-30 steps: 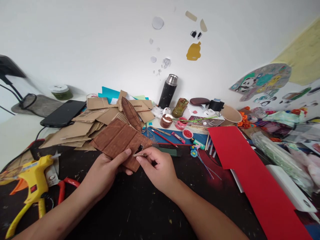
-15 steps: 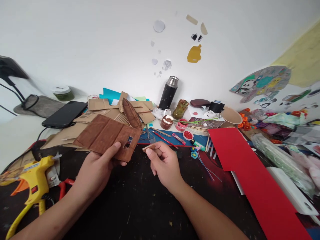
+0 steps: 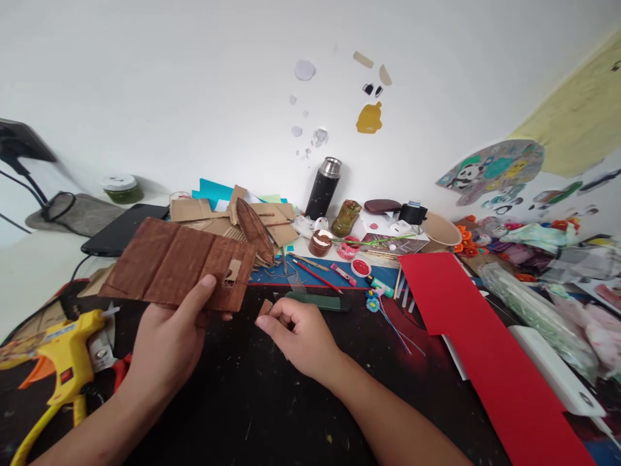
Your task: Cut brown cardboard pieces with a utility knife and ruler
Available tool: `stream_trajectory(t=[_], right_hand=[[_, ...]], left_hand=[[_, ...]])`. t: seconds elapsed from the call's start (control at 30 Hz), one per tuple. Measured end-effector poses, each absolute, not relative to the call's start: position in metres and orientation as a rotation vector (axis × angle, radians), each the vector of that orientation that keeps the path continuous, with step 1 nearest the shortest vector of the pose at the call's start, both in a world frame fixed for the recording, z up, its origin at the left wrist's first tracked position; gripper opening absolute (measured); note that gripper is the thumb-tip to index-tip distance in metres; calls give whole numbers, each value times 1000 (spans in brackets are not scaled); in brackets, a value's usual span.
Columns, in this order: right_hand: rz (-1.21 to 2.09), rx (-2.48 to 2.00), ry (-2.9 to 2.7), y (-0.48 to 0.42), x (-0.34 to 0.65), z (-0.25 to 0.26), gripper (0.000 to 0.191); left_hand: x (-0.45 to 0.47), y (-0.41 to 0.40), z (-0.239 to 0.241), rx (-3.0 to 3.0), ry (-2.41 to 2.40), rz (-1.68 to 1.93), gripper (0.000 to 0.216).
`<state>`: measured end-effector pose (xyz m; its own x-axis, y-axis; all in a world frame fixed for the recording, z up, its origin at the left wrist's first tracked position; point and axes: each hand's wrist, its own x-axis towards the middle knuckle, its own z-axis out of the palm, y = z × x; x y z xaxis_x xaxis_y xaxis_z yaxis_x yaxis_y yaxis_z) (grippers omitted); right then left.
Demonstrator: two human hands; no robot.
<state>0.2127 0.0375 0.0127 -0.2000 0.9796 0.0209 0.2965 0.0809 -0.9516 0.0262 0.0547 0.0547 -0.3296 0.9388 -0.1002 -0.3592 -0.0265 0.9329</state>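
A brown-painted cardboard panel (image 3: 177, 262) with crease lines and a small cut-out near its right end is gripped by my left hand (image 3: 172, 336), thumb on its face beside the opening. My right hand (image 3: 303, 333) pinches a small brown cardboard piece (image 3: 264, 309) between thumb and fingertips, just right of the panel and apart from it. A green flat-handled tool (image 3: 317, 301) lies on the dark table behind my right hand. Beyond the panel leans a brown boat-shaped cardboard piece (image 3: 255, 231) among cardboard scraps.
At the left lies a yellow glue gun (image 3: 72, 359) close to my left forearm. A black thermos (image 3: 323, 189), paint pots (image 3: 321, 243) and pencils (image 3: 317, 275) sit at the back. Red card (image 3: 478, 343) covers the right side. A black phone-like slab (image 3: 123, 228) rests back left.
My left hand has moved left with the panel, which now lies more level. My right hand has shifted left and lower with the small piece, and the green tool shows more fully.
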Motion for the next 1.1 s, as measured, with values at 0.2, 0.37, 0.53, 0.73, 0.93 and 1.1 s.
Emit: stream_trajectory(t=[0.2, 0.37, 0.53, 0.73, 0.93, 1.1], right_hand=[[1358, -1209, -1456, 39, 216, 17, 42], [1422, -1083, -1305, 42, 217, 23, 56], [1465, -1053, -1275, 43, 217, 25, 53], [1409, -1066, -1258, 42, 216, 24, 46], [1458, -1051, -1267, 41, 214, 24, 47], [1475, -1032, -1289, 42, 215, 24, 46]], left_hand=[[23, 50, 44, 756, 1198, 1434, 56], [20, 50, 34, 861, 1220, 1295, 56], [21, 47, 31, 983, 1161, 1084, 54], [28, 47, 30, 927, 1072, 995, 54], [26, 49, 27, 1014, 1107, 1045, 44], [23, 50, 29, 1166, 1127, 985, 42]])
